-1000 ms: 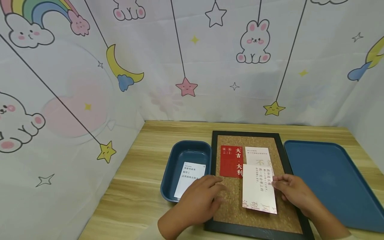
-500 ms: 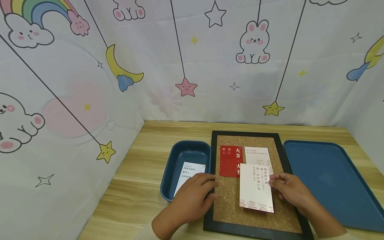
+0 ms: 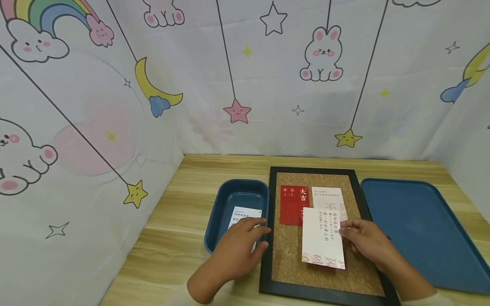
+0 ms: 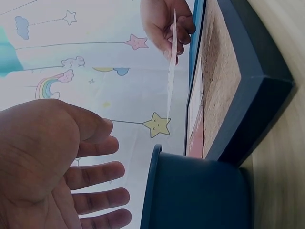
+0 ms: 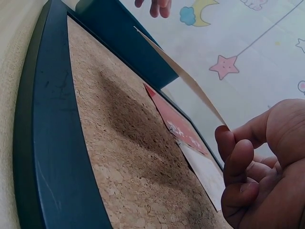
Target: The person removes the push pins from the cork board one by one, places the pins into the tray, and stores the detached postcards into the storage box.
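Note:
Pinched at its right edge by my right hand [image 3: 363,238], a white card [image 3: 322,244] with printed characters hovers over the cork board [image 3: 291,263]. The right wrist view shows a gap between this card [image 5: 190,83] and the cork. Upper on the board lie a red card [image 3: 292,204] and a pale card [image 3: 328,195]; the held card overlaps both in the head view. My left hand [image 3: 239,244] is over the blue bin [image 3: 220,212], partly covering a white card [image 3: 246,212] inside it. Its fingers are extended and hold nothing in the left wrist view.
Right of the black-framed board is a flat blue tray [image 3: 421,229], partly behind my right forearm. The wooden table [image 3: 160,255] shows left of the bin. A white printed cloth [image 3: 268,85] hangs behind the table.
My left hand has moved left, off the board's edge and over the bin. My right hand has shifted slightly left with the card, which now overlaps the red card more.

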`<state>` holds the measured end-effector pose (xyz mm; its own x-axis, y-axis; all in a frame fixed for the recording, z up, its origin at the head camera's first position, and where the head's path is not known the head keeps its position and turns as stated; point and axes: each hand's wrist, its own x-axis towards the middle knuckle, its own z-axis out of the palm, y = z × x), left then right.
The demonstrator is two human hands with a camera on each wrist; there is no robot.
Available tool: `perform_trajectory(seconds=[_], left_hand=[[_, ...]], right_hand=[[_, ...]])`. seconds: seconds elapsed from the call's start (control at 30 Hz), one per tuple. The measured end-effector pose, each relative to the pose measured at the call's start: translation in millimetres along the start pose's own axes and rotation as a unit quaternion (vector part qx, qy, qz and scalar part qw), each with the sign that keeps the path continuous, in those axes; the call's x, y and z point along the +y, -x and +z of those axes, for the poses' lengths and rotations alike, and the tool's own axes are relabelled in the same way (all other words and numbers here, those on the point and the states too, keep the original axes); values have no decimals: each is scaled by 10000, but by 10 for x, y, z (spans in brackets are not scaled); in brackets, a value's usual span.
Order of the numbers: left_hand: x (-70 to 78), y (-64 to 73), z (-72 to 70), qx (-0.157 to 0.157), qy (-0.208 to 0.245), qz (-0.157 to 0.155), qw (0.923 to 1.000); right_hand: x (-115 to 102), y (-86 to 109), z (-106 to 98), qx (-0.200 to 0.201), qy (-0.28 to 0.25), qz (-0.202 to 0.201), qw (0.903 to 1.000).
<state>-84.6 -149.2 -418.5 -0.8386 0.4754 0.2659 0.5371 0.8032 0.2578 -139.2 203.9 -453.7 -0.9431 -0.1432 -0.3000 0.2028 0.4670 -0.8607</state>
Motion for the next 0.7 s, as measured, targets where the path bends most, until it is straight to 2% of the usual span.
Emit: perform_trajectory(seconds=[0.27, 0.53, 0.7], left_hand=[[-65, 9, -25, 40, 164, -28, 9999], [-128, 41, -34, 207, 162, -35, 9996], [-155, 53, -45, 143, 168, -164, 9996]], right_hand=[[-17, -7, 37, 35, -72, -25, 10000], [-27, -19, 83, 86, -89, 34, 9999], [-19, -30, 98, 71, -107, -1, 9999]])
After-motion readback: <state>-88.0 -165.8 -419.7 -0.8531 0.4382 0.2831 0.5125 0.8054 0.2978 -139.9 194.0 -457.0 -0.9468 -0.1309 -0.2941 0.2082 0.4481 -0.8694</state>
